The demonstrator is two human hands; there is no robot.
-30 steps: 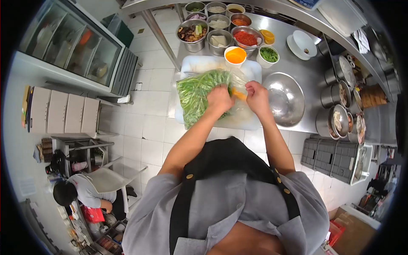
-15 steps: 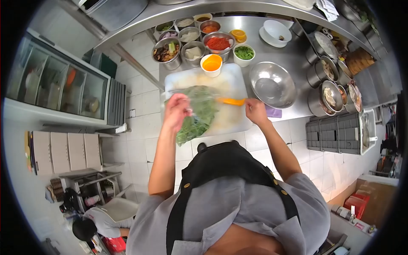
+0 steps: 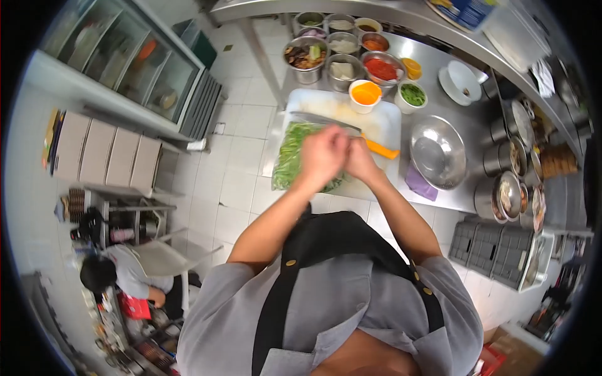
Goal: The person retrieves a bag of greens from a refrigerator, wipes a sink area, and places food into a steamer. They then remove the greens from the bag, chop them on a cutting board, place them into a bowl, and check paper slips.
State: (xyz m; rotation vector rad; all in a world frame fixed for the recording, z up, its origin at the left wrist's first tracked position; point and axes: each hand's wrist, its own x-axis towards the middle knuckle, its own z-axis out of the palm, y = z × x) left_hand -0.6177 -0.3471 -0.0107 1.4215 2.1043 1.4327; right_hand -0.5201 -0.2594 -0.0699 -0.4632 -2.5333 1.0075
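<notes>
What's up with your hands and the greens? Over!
Left hand, right hand: close together, grip unclear. Bagged greens: on cutting board, by the hands. Orange-handled knife: close by, possibly in the way.

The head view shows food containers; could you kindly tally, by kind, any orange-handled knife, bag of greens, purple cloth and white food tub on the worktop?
Orange-handled knife: 1
Bag of greens: 1
Purple cloth: 1
White food tubs: 3
Total: 6

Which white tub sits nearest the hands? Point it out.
The white tub with bright orange contents, beyond the left hand and right hand. The tub of greens stands farther right; the tub of dark contents, farther back.
</notes>
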